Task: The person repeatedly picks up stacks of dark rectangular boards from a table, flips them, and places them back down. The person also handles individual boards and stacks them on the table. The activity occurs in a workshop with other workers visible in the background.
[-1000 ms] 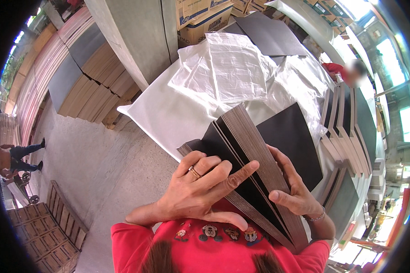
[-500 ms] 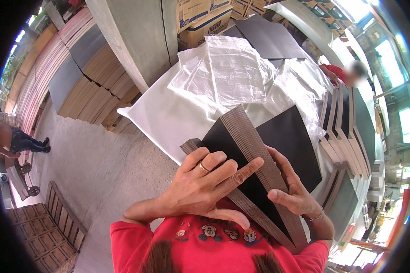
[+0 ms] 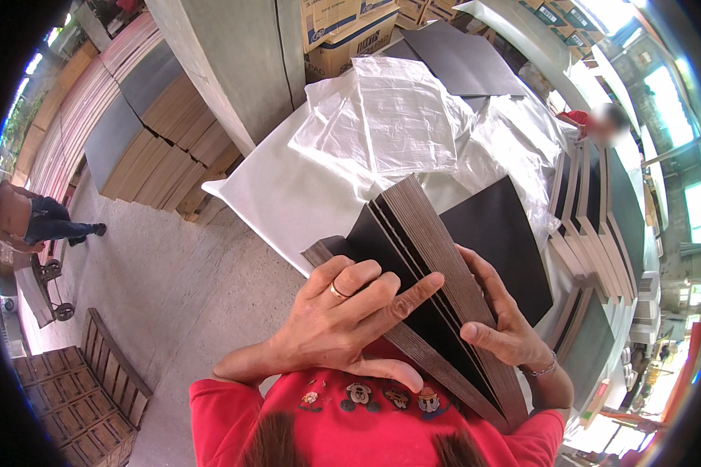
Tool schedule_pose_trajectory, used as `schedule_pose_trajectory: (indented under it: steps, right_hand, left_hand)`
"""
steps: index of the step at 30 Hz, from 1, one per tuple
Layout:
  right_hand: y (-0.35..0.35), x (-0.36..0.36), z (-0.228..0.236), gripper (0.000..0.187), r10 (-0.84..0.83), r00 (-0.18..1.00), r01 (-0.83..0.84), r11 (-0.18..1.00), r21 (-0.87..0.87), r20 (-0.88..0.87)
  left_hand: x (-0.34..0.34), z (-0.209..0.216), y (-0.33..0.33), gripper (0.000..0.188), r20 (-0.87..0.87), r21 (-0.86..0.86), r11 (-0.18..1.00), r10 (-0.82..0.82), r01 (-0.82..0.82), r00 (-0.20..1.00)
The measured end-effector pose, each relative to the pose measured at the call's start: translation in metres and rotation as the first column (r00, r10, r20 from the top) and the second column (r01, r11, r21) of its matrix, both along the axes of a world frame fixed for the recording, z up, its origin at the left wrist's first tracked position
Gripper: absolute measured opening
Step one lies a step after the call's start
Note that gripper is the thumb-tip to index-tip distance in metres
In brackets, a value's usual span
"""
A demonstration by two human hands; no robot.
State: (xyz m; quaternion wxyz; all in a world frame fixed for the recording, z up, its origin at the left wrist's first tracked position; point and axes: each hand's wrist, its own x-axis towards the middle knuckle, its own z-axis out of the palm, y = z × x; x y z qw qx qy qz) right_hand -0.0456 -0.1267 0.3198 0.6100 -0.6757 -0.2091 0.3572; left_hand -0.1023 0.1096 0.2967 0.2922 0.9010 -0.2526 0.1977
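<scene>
A stack of thin black sheets point(image 3: 420, 204) with brownish-grey edges stands tilted in front of my chest. My right hand point(image 3: 502, 323) holds it from the right, with the fingers behind and the thumb along the edges. A few sheets stand slightly apart on the stack's left side, with narrow dark gaps between them. My left hand point(image 3: 358, 311) has its index finger stretched across to those edges and its thumb out; the other fingers are bent, and it grips nothing. Another portion of black sheets point(image 3: 325, 249) leans further left, partly behind my left hand.
Crumpled clear plastic point(image 3: 405, 117) lies on the white-covered table point(image 3: 269, 191), near a flat black sheet point(image 3: 498, 249). More stacked sheets point(image 3: 588, 226) stand at right, near a person in red point(image 3: 576, 118). A concrete pillar point(image 3: 226, 70) rises behind. Another person point(image 3: 43, 222) is far left by a trolley point(image 3: 51, 292).
Several sheets have come apart from the stack at my left index finger, opening narrow gaps. Both hands stay nearly in place. The person at far left has shifted right.
</scene>
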Motion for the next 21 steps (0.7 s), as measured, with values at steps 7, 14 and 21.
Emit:
schedule_pose_trajectory:
  steps: [7, 14, 21]
  right_hand:
    - [-0.001, 0.0, 0.0, 0.081, 0.008, 1.0, -0.008, 1.0, 0.005, 0.028]
    - [0.0, -0.001, 0.002, 0.079, -0.009, 1.0, 0.009, 1.0, 0.003, -0.011]
    - [0.001, 0.0, 0.004, 0.08, 0.003, 1.0, -0.003, 1.0, 0.003, 0.015]
  left_hand:
    - [-0.006, -0.004, 0.001, 0.09, 0.084, 0.058, 0.997, 0.048, -0.053, 0.995]
    - [0.008, 0.01, -0.003, 0.102, -0.095, 0.074, 0.995, -0.062, 0.069, 0.994]
    - [0.004, 0.007, 0.001, 0.102, -0.06, 0.096, 0.994, -0.05, 0.055, 0.997]
